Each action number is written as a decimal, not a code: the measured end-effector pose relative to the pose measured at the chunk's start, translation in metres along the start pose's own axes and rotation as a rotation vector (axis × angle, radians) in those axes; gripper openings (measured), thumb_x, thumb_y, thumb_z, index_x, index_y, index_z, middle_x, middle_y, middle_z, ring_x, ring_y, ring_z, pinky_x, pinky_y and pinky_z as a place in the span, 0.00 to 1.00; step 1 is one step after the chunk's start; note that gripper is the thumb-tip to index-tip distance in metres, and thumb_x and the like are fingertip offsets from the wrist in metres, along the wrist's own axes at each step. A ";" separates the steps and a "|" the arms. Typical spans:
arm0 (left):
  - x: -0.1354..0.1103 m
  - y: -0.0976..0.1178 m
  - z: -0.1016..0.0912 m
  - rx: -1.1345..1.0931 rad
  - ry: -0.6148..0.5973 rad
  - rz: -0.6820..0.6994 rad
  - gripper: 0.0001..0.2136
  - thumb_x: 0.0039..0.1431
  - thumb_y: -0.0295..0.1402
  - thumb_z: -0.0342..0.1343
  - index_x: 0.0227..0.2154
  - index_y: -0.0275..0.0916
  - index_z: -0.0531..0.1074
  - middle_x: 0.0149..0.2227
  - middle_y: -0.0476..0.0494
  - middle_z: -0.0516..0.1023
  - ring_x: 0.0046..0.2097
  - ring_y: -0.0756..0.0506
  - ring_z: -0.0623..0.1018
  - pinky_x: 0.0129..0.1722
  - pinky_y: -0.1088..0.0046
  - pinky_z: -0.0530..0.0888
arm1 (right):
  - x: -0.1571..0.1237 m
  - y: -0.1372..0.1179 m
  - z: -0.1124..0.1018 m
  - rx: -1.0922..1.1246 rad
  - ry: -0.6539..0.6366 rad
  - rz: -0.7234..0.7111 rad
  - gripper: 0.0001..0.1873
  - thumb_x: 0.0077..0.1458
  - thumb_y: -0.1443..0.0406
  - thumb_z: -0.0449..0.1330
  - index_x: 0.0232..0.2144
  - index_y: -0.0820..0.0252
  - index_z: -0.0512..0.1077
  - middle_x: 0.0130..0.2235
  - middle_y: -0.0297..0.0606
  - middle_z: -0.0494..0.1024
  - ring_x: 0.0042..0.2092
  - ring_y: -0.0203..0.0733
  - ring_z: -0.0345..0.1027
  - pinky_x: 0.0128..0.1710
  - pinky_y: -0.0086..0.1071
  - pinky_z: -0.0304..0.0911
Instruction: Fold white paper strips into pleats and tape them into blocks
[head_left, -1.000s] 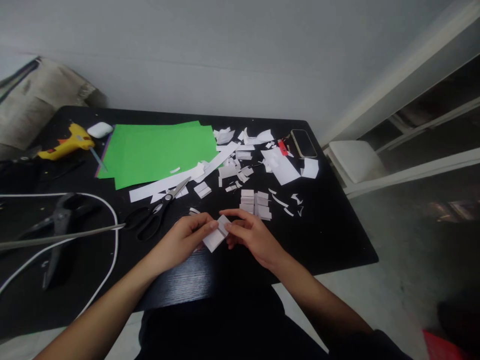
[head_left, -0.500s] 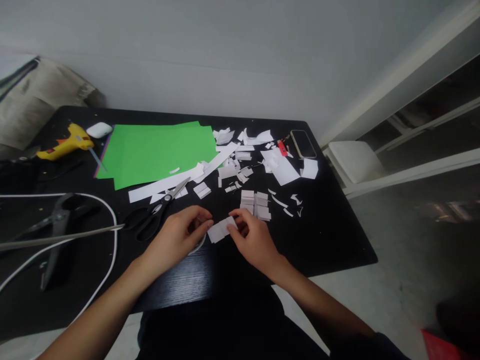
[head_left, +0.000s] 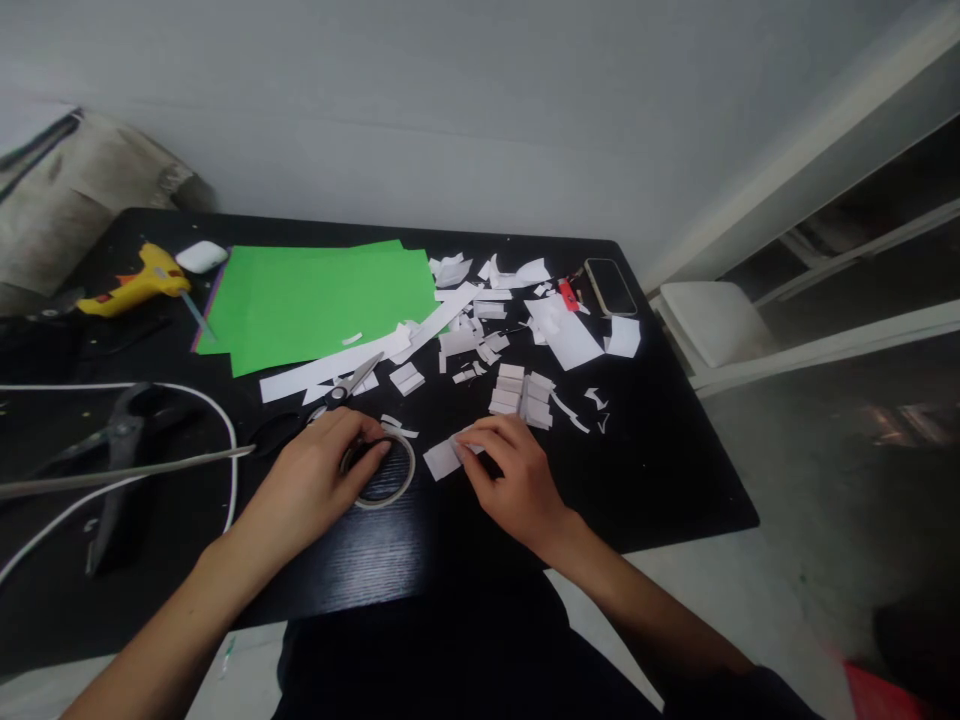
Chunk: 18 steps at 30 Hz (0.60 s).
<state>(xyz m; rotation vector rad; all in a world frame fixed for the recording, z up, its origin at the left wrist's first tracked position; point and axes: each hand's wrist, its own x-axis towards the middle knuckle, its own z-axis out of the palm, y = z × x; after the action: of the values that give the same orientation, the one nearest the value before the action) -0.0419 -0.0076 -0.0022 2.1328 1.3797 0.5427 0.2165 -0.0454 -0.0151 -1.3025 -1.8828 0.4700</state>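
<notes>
My right hand [head_left: 508, 472] pinches a small folded white paper piece [head_left: 445, 458] low over the black table [head_left: 660, 470]. My left hand [head_left: 319, 480] lies on a roll of clear tape [head_left: 388, 478], fingers curled over its rim. Black-handled scissors [head_left: 319, 412] sit just behind the left hand. A neat stack of folded white pieces [head_left: 521, 396] lies just beyond the right hand.
Green paper sheets [head_left: 315, 298] cover the table's middle back, with white strips and scraps [head_left: 480, 330] scattered to their right. A phone [head_left: 610, 286], yellow glue gun [head_left: 135, 284], white case [head_left: 199, 257], pliers [head_left: 120, 440] and a white cable [head_left: 217, 420] lie around. A white stool [head_left: 712, 320] stands right.
My left hand let go of the paper piece and moved left onto the tape roll. My right hand kept the piece and lowered it toward the table.
</notes>
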 end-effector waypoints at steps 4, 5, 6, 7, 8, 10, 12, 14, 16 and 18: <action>0.002 0.001 0.001 0.004 -0.023 0.005 0.09 0.69 0.41 0.53 0.40 0.42 0.73 0.39 0.44 0.77 0.41 0.41 0.77 0.42 0.65 0.72 | 0.006 -0.002 0.002 0.058 -0.100 -0.070 0.08 0.66 0.71 0.58 0.39 0.57 0.77 0.40 0.42 0.80 0.46 0.46 0.73 0.50 0.44 0.72; 0.004 0.001 0.000 0.013 -0.025 0.004 0.09 0.70 0.41 0.53 0.39 0.41 0.72 0.39 0.44 0.77 0.41 0.41 0.77 0.42 0.65 0.72 | 0.008 -0.002 0.003 0.064 -0.116 -0.077 0.08 0.66 0.71 0.58 0.39 0.57 0.77 0.40 0.42 0.80 0.47 0.47 0.73 0.51 0.44 0.72; 0.005 0.001 0.000 0.023 -0.026 0.005 0.09 0.70 0.40 0.53 0.39 0.41 0.72 0.39 0.43 0.77 0.41 0.41 0.77 0.42 0.64 0.73 | 0.010 -0.002 0.003 0.067 -0.131 -0.081 0.08 0.66 0.71 0.58 0.39 0.57 0.77 0.40 0.42 0.81 0.47 0.47 0.73 0.51 0.44 0.71; 0.008 0.001 -0.001 0.038 -0.024 0.010 0.09 0.70 0.40 0.52 0.39 0.41 0.72 0.40 0.43 0.77 0.41 0.41 0.77 0.43 0.64 0.73 | 0.012 -0.002 0.004 0.067 -0.142 -0.081 0.08 0.66 0.70 0.58 0.39 0.57 0.77 0.40 0.42 0.81 0.47 0.47 0.73 0.51 0.44 0.71; 0.011 0.001 -0.002 0.058 -0.023 0.018 0.09 0.70 0.40 0.52 0.40 0.41 0.72 0.40 0.42 0.77 0.42 0.40 0.78 0.44 0.63 0.73 | 0.015 -0.002 0.005 0.064 -0.152 -0.081 0.08 0.66 0.70 0.58 0.39 0.57 0.77 0.40 0.41 0.81 0.47 0.47 0.73 0.51 0.45 0.71; 0.019 0.000 -0.003 0.107 -0.021 0.040 0.09 0.69 0.39 0.52 0.41 0.41 0.72 0.42 0.41 0.77 0.43 0.39 0.78 0.46 0.61 0.73 | 0.023 -0.001 0.006 0.051 -0.180 -0.077 0.08 0.65 0.70 0.59 0.41 0.56 0.78 0.41 0.42 0.81 0.47 0.47 0.73 0.51 0.45 0.71; 0.028 -0.001 -0.005 0.149 -0.029 0.049 0.08 0.69 0.37 0.51 0.41 0.40 0.72 0.41 0.40 0.77 0.43 0.38 0.78 0.45 0.61 0.73 | 0.034 0.000 0.009 0.042 -0.212 -0.065 0.09 0.64 0.71 0.60 0.43 0.57 0.78 0.43 0.42 0.81 0.49 0.48 0.73 0.53 0.45 0.71; 0.036 -0.003 -0.008 0.191 -0.010 0.029 0.09 0.68 0.36 0.49 0.41 0.39 0.72 0.41 0.38 0.78 0.42 0.37 0.78 0.43 0.60 0.73 | 0.047 0.000 0.011 0.025 -0.244 -0.056 0.12 0.63 0.73 0.61 0.47 0.59 0.77 0.47 0.44 0.80 0.51 0.48 0.72 0.55 0.45 0.71; 0.042 -0.004 -0.012 0.234 0.036 -0.018 0.09 0.67 0.35 0.48 0.40 0.39 0.72 0.40 0.37 0.78 0.41 0.36 0.78 0.42 0.60 0.72 | 0.058 -0.002 0.014 0.005 -0.303 -0.076 0.14 0.63 0.73 0.60 0.50 0.61 0.76 0.50 0.47 0.79 0.54 0.49 0.71 0.59 0.47 0.68; 0.045 -0.006 -0.016 0.249 0.061 -0.073 0.10 0.66 0.37 0.48 0.38 0.39 0.72 0.38 0.38 0.78 0.39 0.37 0.78 0.41 0.60 0.72 | 0.065 -0.003 0.018 0.012 -0.349 -0.091 0.13 0.65 0.72 0.60 0.50 0.59 0.76 0.50 0.45 0.79 0.54 0.48 0.71 0.59 0.47 0.68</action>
<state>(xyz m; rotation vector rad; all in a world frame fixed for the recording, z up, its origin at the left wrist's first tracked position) -0.0378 0.0388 0.0080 2.2639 1.6261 0.4289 0.1895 0.0140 0.0010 -1.1776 -2.2102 0.6955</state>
